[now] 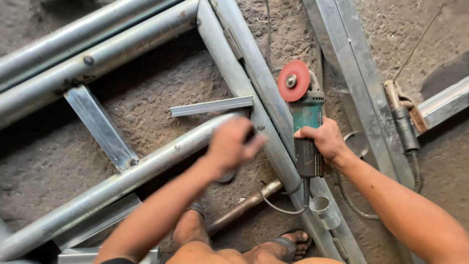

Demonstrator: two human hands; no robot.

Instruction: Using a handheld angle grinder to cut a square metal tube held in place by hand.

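Right hand (pixel 326 142) wraps the teal angle grinder (pixel 305 132) (red disc far); blurred left hand (pixel 232 146), grip unclear, hovers over the steel tube frame (pixel 146 161). Steadying both hands suits clean grinding.

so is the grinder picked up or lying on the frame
Picked up: the right hand grips the angle grinder by its body, red disc above the metal frame; contact unclear.

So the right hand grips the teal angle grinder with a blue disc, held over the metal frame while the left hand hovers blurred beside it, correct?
Not quite: the head view shows the disc is red, not blue. The rest holds: the right hand grips the teal angle grinder over the metal frame, and the left hand is blurred beside it.
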